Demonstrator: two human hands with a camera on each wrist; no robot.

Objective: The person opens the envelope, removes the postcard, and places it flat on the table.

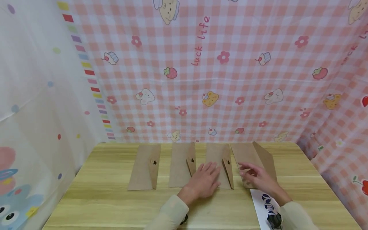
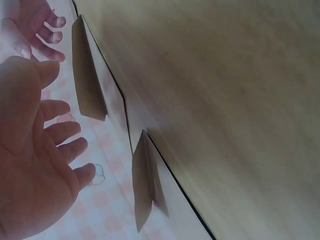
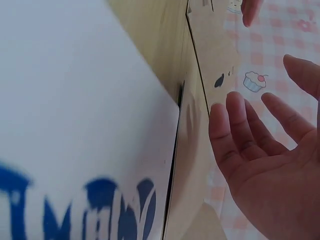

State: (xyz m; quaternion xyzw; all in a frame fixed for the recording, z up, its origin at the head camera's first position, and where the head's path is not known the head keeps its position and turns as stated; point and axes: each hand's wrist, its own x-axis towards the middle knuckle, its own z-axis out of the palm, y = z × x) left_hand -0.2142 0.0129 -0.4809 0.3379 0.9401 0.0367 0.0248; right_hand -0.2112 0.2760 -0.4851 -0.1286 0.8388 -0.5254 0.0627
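On grainy wood (image 1: 109, 207) lie four oblong brown papers (image 1: 142, 166) (all creased).

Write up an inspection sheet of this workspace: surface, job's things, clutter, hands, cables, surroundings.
Surface: table with wood grain.
Job's things: four folded papers, brown, in a row; the rightmost spread widest. White sheet with dark blue print, partly under the right wrist.
Clutter: dark shapes by the sleeves, too unclear to identify.
Hands: left hand over the middle two papers, contact unclear; right hand over the rightmost, holding nothing.
Cables: nothing seen.
Surroundings: pink checked cloth behind and right; white patterned cloth left.
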